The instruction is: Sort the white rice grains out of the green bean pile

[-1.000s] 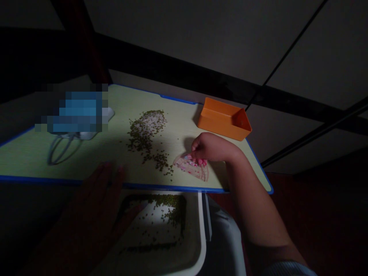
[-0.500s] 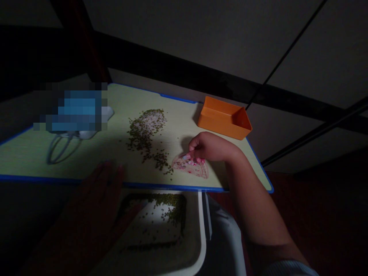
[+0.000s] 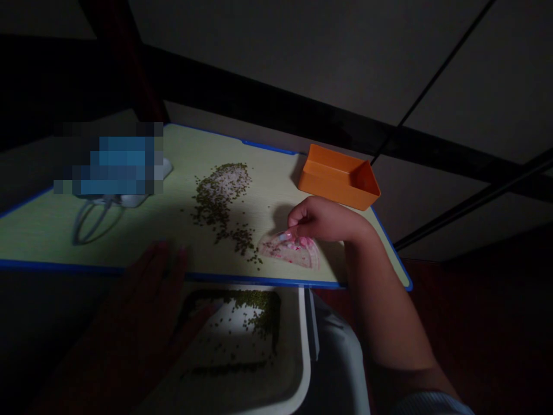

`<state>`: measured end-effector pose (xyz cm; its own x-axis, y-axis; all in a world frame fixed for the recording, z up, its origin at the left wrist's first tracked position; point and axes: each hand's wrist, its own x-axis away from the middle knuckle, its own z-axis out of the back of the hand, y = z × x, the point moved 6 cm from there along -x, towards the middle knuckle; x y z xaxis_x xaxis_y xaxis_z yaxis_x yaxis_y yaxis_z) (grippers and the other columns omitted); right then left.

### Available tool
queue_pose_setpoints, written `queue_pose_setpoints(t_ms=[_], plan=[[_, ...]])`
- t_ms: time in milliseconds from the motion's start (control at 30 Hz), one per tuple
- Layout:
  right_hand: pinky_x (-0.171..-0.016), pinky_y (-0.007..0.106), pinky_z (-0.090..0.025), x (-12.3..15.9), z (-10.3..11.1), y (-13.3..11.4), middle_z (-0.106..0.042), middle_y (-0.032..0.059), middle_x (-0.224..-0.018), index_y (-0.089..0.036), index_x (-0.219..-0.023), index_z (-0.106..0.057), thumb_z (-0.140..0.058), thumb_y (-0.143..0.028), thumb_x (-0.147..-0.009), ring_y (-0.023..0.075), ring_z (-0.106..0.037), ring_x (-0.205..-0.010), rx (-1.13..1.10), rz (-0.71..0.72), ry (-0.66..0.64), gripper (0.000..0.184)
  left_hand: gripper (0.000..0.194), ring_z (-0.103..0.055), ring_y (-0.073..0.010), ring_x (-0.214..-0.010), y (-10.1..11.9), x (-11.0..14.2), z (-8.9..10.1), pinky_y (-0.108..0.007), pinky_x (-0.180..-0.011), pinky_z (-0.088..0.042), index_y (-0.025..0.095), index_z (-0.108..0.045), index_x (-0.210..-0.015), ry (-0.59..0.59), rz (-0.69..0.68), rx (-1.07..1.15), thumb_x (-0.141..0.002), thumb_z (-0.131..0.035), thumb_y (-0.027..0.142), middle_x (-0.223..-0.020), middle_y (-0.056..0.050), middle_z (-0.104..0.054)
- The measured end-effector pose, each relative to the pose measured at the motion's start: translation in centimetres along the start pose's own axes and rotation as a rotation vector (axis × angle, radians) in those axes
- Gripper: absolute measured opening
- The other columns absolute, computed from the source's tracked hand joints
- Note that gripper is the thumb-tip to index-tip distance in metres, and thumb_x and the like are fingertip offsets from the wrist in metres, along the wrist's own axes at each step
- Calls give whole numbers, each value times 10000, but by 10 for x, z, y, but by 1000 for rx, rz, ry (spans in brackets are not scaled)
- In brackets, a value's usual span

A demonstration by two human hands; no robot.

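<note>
My right hand (image 3: 322, 220) is closed in a pinch on a thin, clear fan-shaped scraper with pink speckles (image 3: 291, 252), whose edge rests on the pale green board (image 3: 129, 225) next to a scatter of small green beans (image 3: 220, 202). My left hand (image 3: 147, 305) lies flat, fingers stretched out, at the board's near blue edge, partly over the rim of a white tray (image 3: 305, 346) that holds more green beans (image 3: 254, 308). The left hand is in deep shadow.
An empty orange box (image 3: 339, 177) stands at the board's far right corner. A blurred blue object (image 3: 114, 164) with grey loops (image 3: 93, 222) sits at the left. Dark bars and a grey wall lie behind. A white seat edge (image 3: 341, 357) shows below the tray.
My right hand and the scraper have shifted very slightly on the board. My left hand has stayed in place.
</note>
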<state>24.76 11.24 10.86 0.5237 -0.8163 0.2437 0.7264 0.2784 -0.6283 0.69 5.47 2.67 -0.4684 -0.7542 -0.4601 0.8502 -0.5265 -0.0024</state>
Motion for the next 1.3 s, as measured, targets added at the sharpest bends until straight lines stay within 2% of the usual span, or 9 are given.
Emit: queue_pose_setpoints(t_ms=[67,167,300,433,600,733,933,1167,1300], plan=[[-567,225,-340,2,-3,1,-578,-28,-563,-132,-662,-610,-563,-339,-799,59,-476,-525,-34,8,-77,253,817,-225,-352,-1394,0,0,0,-533,-1093,-304,113,-156,-1409,-11,6,2,-777,-317,605,-1493,-213,-257],[-561,224,-357,2,-8,5,-585,-24,-563,-134,-658,-601,-568,-314,-783,64,-496,-517,-30,-31,-160,222,824,-231,-358,-1391,1,-1,1,-536,-1087,-309,91,-166,-1403,-7,-6,-5,-776,-322,604,-1471,-235,-286],[-553,232,-369,-2,-10,12,-600,-11,-569,-143,-642,-574,-516,-223,-774,71,-514,-501,9,-107,-119,165,812,-222,-352,-1395,1,-1,1,-531,-1086,-311,85,-184,-1398,-19,-5,-13,-783,-317,597,-1473,-241,-279],[-576,233,-360,-7,-9,11,-611,-13,-587,-146,-659,-589,-502,-166,-744,73,-525,-538,55,-90,-51,123,819,-220,-344,-1397,0,0,1,-532,-1088,-308,96,-147,-1407,-16,-11,-19,-782,-327,593,-1473,-235,-280],[-561,231,-299,-9,-9,4,-568,-36,-559,-144,-637,-587,-553,-238,-765,60,-462,-529,121,-51,-22,163,817,-218,-337,-1399,-1,1,0,-524,-1101,-295,98,-164,-1404,-19,13,-5,-778,-342,593,-1472,-232,-284],[-556,234,-286,-9,-11,-1,-559,-31,-548,-138,-625,-581,-564,-287,-800,62,-452,-522,114,-20,-41,230,831,-209,-341,-1401,1,0,1,-521,-1105,-288,86,-162,-1403,-33,-3,-13,-774,-349,597,-1465,-237,-291],[-553,225,-303,-9,-15,-4,-565,-29,-542,-138,-611,-571,-564,-244,-807,61,-466,-516,106,16,-65,223,813,-211,-345,-1400,2,0,3,-529,-1094,-298,92,-156,-1405,-7,-12,1,-784,-332,588,-1474,-238,-273],[-547,219,-320,-9,-20,-6,-600,-14,-558,-140,-644,-585,-546,-273,-829,70,-515,-518,109,5,-112,231,820,-227,-345,-1394,1,-2,3,-533,-1087,-308,91,-167,-1402,-1,-10,-2,-788,-288,621,-1460,-238,-300],[-548,220,-335,-9,-22,-5,-613,-5,-570,-137,-664,-607,-540,-288,-835,74,-528,-517,117,0,-131,237,823,-212,-340,-1399,1,-1,1,-526,-1094,-298,93,-154,-1405,-21,-3,-6,-782,-322,604,-1475,-231,-276]])
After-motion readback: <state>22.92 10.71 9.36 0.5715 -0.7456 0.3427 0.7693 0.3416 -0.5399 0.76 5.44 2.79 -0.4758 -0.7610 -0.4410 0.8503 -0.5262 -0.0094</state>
